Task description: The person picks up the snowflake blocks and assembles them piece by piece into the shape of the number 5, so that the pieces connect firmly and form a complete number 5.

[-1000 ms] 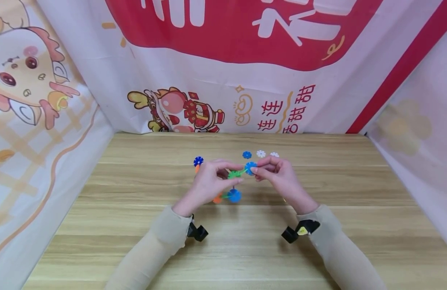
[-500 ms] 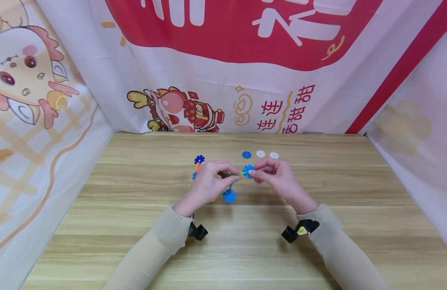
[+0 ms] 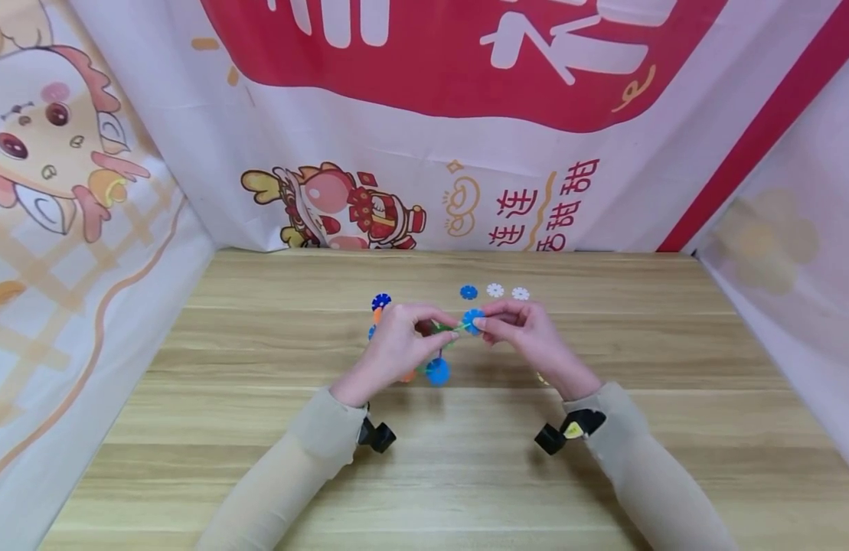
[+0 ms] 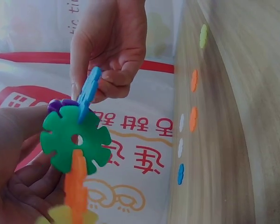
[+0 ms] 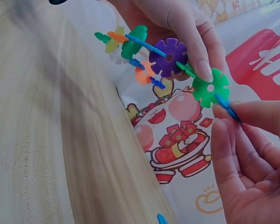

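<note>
Left grip [image 3: 405,337] pinching a disc chain [image 5: 159,61], right grip [image 3: 527,329] pinching its blue end disc [image 3: 471,317] (2 white discs [image 3: 495,288] beyond)

Mid-frame, the left hand [image 3: 401,341] is gripping a chain of colourful discs [image 3: 438,373] while the right hand [image 3: 530,329] is pinching a blue disc [image 3: 470,317], and I'm spotting two white discs [image 3: 495,290] lying just above.

Red-and-white printed cloth backdrop [image 3: 410,138] behind a wood-grain tabletop [image 3: 458,474]

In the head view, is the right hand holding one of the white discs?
No, the right hand pinches a blue disc.
</note>
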`<state>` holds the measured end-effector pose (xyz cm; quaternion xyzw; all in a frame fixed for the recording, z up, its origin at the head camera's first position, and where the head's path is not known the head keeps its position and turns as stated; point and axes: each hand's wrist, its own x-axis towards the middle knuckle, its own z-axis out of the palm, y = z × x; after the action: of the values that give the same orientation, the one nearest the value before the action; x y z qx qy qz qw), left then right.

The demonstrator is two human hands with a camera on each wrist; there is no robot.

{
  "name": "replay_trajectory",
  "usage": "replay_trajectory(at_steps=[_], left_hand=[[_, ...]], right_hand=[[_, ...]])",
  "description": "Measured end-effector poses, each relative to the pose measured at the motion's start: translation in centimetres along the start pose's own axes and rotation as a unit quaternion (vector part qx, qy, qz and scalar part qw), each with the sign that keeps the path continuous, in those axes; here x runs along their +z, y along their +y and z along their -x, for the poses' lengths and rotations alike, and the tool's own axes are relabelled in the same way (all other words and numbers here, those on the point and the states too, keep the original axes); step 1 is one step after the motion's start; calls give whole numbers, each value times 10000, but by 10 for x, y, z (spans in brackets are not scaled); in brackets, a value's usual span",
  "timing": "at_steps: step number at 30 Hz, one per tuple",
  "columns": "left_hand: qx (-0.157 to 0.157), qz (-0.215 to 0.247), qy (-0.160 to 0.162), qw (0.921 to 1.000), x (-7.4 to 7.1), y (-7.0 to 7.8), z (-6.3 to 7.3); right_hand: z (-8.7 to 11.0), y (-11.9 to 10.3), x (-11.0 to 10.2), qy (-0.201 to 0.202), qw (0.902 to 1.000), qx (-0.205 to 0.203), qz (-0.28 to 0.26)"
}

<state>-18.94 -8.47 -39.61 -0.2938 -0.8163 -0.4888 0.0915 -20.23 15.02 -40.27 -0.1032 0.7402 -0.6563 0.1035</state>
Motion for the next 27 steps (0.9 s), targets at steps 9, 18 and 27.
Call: replay_trajectory(at_steps=[9,18,27], left_hand=[[-1389,988,-489,9842,-4,9,-3],[-1747,1018,-704,9768,0,9,-8],[-1801,1002,-258,9782,-5,10,-6]], right_hand=[[-5,0,-2,323,9992,-124,-197],[-6,-1,-3,-31,9992,-387,73],[-26,37,-33,323,9535,78,2995]])
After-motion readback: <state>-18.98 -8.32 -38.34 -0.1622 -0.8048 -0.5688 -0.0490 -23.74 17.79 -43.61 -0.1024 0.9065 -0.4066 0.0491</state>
